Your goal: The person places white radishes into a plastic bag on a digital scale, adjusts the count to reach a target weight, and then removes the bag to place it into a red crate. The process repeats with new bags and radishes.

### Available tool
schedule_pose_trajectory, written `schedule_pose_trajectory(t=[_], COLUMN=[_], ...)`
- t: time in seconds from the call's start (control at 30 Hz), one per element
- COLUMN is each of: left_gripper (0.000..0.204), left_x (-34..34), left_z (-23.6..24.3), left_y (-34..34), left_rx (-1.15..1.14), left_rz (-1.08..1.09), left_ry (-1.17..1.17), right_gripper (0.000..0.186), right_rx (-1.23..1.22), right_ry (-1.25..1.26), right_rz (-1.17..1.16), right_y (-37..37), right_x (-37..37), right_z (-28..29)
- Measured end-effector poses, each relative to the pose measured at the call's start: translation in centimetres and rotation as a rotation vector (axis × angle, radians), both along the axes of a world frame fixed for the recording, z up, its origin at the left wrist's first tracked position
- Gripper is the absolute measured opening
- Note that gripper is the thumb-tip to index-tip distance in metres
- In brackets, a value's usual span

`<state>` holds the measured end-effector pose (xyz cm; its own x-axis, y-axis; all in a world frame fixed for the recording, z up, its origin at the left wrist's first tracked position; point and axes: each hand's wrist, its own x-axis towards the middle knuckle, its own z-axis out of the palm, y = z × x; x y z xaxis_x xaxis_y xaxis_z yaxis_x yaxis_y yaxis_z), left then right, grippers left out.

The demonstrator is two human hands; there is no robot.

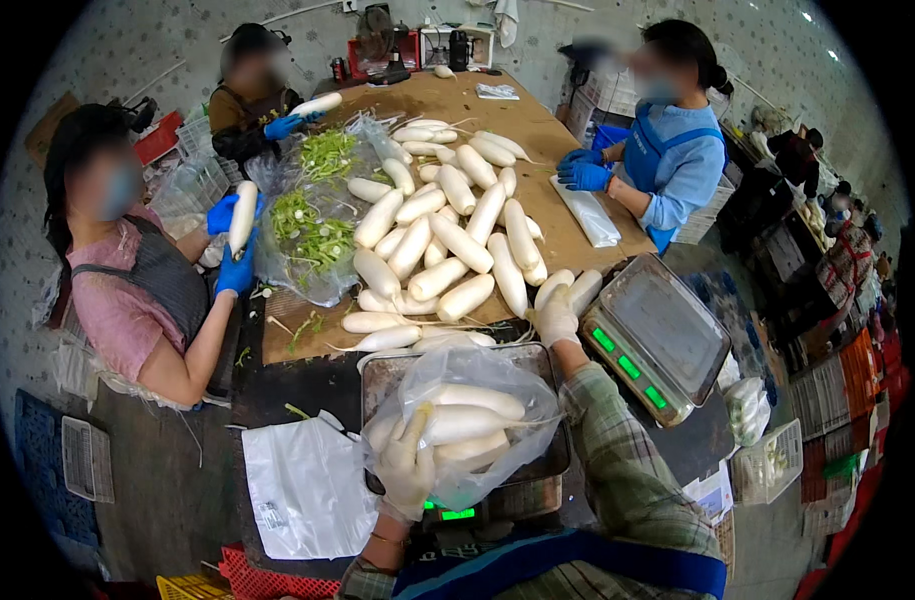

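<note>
A clear plastic bag [542, 405] with several white daikon radishes [467, 425] inside lies on a metal scale tray [547, 365] in front of me. My left hand [407, 465], in a pale glove, holds the near left side of this bag, its fingers pointing away from me. Farther off to the right, my right hand [555, 318], gloved too, grips the near end of a daikon [551, 288] at the edge of a big heap of daikons [432, 235]. Its fingertips are partly hidden by the radish.
A second scale [657, 335] with green displays stands right of my right arm. White plastic bags [307, 485] lie to my left. Cut green leaves [322, 235] lie on plastic beyond. Three co-workers in blue gloves are around the brown-topped table [557, 130]; two hold daikons.
</note>
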<state>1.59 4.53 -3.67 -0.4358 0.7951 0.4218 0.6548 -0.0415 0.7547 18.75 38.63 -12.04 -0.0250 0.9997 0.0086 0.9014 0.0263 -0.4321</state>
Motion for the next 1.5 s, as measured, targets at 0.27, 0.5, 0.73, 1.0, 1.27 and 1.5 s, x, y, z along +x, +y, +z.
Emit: schedule_pose_trajectory(t=[0.27,0.5,0.73,1.0,1.27,1.5], left_gripper=[0.046,0.053,0.046,0.034,0.038,0.043], left_x=[-0.2,-2.5,-2.9,-1.6,-1.7,-4.1], left_z=[0.4,2.5,5.8,8.4,6.8,7.4], left_y=[0.2,-2.4,-5.6,-5.2,-6.2,-8.0], left_rx=[0.105,0.069,0.001,0.212,0.217,0.144], left_rz=[0.018,0.031,0.108,0.038,-0.050,0.039], left_ry=[0.113,-0.366,-0.155,-0.655,-0.721,-0.566], right_gripper=[0.041,0.045,0.058,0.043,0.035,0.046], right_rx=[-0.432,-0.484,-0.472,-0.690,0.155,0.127], right_ry=[1.420,1.797,1.313,0.499,0.040,-0.138], right_rz=[0.070,0.401,0.500,0.715,0.859,0.685], right_y=[-4.5,-14.4,-21.1,-25.1,-24.8,-22.5], right_x=[7.0,12.4,11.6,1.5,0.5,2.3], right_z=[7.6,13.0,15.5,12.1,9.9,11.9])
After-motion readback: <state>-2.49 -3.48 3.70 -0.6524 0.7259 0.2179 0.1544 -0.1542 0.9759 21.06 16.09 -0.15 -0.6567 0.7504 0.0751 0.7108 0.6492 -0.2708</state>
